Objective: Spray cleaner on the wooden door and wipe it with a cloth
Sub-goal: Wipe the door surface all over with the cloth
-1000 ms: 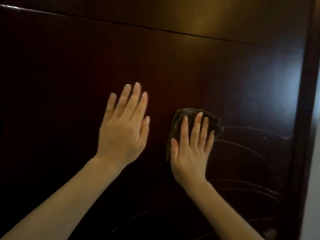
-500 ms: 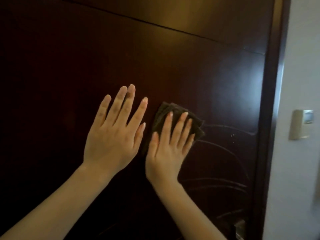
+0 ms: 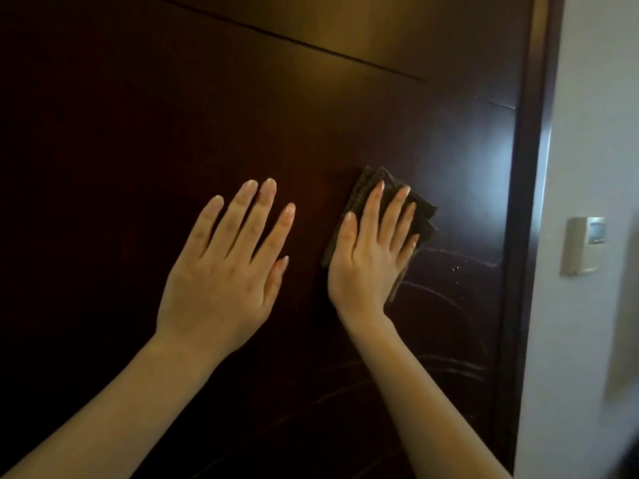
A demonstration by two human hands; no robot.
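Note:
A dark reddish-brown wooden door [image 3: 173, 115] fills most of the view, with curved wet wipe streaks at its lower right. My right hand [image 3: 370, 257] lies flat on a folded dark cloth [image 3: 420, 216], pressing it against the door; the cloth's corners stick out above and to the right of my fingers. My left hand [image 3: 224, 274] rests flat on the door beside it, fingers spread, holding nothing. No spray bottle is in view.
The dark door frame [image 3: 529, 202] runs down the right side. Beyond it is a white wall [image 3: 587, 98] with a small beige wall switch panel [image 3: 584, 245]. A thin groove crosses the door's upper panel.
My right hand has slid the cloth up and to the right, away from my left hand. The view has shifted a little, showing more of the wall.

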